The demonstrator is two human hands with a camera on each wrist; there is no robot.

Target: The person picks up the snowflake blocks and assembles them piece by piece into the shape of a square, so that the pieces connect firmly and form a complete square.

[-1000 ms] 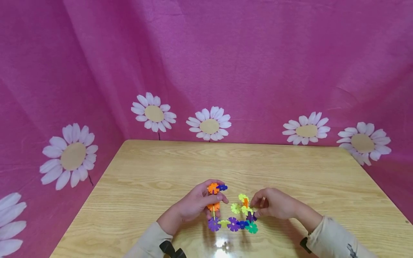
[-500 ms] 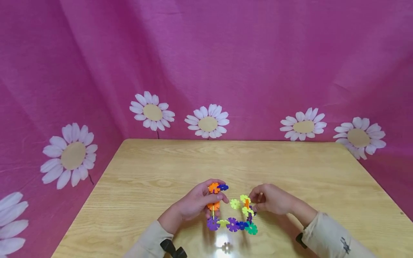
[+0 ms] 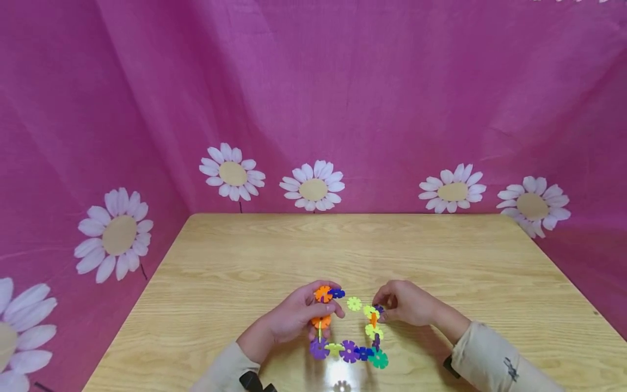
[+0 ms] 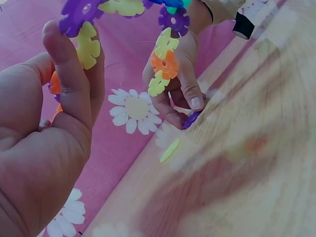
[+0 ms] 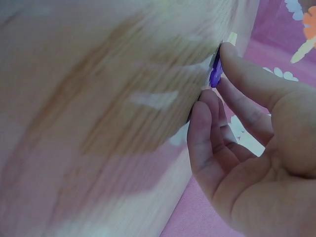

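My left hand [image 3: 286, 318] holds a chain of flower-shaped interlocking discs by its orange pieces [image 3: 321, 322], thumb in front. The chain bends round through a purple disc [image 3: 319, 349] and a green disc [image 3: 377, 358], then up to an orange disc [image 4: 164, 64] between two yellow ones, raised off the table. Beyond that end, my right hand [image 3: 409, 305] pinches a loose purple disc [image 5: 216, 75] between thumb and finger, low at the tabletop. A loose yellow disc [image 3: 354, 304] lies on the table between the hands; in the left wrist view it appears edge-on.
The wooden table [image 3: 254, 245] stretches away beyond both hands. A pink curtain [image 3: 382, 98] printed with white daisies hangs behind it and along the left side. Light glares on the tabletop near the front.
My right hand has moved left and away from the chain's lower right corner, and a purple disc now shows at its fingertips. My left hand keeps its grip; the chain sits slightly nearer me.
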